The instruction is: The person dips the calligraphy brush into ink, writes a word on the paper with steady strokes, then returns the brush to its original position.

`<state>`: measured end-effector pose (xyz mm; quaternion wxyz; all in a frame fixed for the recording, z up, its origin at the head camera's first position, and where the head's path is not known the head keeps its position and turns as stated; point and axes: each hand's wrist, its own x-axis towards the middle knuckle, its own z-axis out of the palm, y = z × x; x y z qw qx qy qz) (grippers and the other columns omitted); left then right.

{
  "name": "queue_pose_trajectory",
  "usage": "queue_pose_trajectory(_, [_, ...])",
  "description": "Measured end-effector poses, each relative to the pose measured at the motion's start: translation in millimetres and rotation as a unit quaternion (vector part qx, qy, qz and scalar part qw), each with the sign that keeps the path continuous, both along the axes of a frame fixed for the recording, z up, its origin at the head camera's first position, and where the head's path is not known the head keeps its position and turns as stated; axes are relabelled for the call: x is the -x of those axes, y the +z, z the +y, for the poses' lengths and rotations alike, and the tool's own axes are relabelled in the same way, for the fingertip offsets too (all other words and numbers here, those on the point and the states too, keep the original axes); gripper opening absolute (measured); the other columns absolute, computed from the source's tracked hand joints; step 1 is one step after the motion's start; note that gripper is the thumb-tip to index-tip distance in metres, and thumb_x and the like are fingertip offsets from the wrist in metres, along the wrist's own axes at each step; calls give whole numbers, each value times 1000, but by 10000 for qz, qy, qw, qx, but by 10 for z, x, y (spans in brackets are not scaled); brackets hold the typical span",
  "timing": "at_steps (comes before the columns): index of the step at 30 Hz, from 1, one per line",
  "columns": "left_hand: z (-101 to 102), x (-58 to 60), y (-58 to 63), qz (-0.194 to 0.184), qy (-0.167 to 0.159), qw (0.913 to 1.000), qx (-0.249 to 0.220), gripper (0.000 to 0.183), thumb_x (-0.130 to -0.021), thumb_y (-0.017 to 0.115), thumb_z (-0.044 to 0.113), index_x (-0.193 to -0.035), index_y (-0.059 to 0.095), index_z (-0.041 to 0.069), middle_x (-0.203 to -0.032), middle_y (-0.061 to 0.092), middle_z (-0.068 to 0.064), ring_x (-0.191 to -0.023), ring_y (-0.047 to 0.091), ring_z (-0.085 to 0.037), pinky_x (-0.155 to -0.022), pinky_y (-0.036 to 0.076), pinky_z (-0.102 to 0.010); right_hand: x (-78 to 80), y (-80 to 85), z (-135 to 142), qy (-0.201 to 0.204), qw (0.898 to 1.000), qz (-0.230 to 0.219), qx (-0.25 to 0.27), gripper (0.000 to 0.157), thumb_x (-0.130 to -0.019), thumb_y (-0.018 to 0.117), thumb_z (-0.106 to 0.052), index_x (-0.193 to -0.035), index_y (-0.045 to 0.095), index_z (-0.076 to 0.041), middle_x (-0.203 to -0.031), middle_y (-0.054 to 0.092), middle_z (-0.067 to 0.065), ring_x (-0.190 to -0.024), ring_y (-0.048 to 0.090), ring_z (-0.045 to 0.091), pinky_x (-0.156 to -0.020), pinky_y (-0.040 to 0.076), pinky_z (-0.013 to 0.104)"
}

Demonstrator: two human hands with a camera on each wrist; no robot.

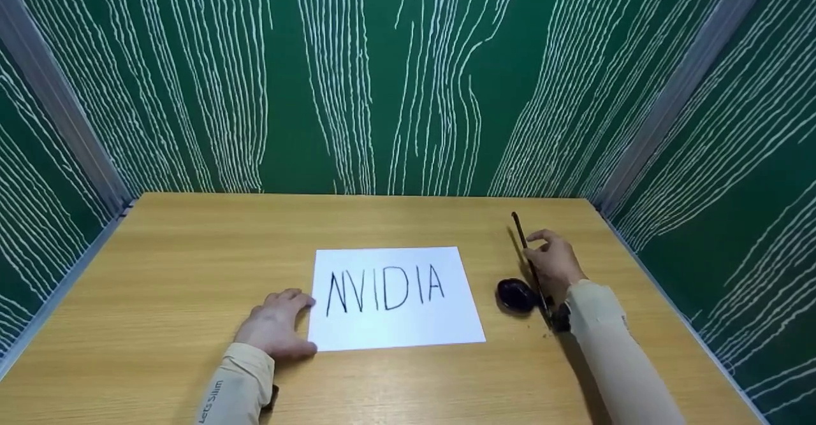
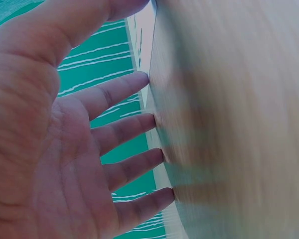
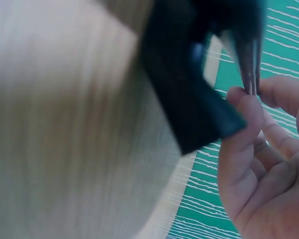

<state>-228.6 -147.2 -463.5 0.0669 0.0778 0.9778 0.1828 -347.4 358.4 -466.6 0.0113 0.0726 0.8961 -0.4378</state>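
A white sheet of paper [image 1: 395, 329] lies flat, with "NVIDIA" lettered on it in thin black strokes. My left hand [image 1: 275, 324] rests at its left edge, thumb and index fingertip at the paper; the left wrist view shows the fingers [image 2: 124, 127] spread and straight, tips down on the tabletop. To the right of the sheet, my right hand [image 1: 553, 260] pinches a slim dark brush [image 1: 521, 234] between thumb and fingers. The brush slants, its lower end beside a round glossy black ink dish [image 1: 516, 295]. In the right wrist view, a blurred dark shape partly hides the brush [image 3: 249, 59].
The wooden table [image 1: 191, 240] meets green walls [image 1: 414, 93] with white wavy lines at the back and sides. A few dark specks [image 1: 546, 334] lie near the dish. Grey metal posts [image 1: 676, 93] stand at the corners.
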Motion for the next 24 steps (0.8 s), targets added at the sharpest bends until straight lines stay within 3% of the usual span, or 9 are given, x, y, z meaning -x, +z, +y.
queue_pose_trajectory(10, [-3, 9, -33, 172, -58, 9998, 21, 76, -52, 74, 40, -121, 49, 23, -133, 40, -6, -121, 35, -32, -94, 30, -55, 23, -15, 44, 317, 9966, 39, -766, 29, -84, 55, -23, -111, 50, -11, -87, 58, 13, -64, 56, 19, -53, 46, 29])
queue_pose_trajectory(24, [1, 11, -18, 136, -50, 9999, 16, 77, -51, 74, 41, -122, 48, 24, -134, 39, -6, -121, 35, -31, -94, 30, -55, 58, -57, 10, 343, 9966, -652, -358, 29, -82, 56, -16, -109, 50, -7, -87, 59, 13, -62, 54, 19, -52, 47, 31])
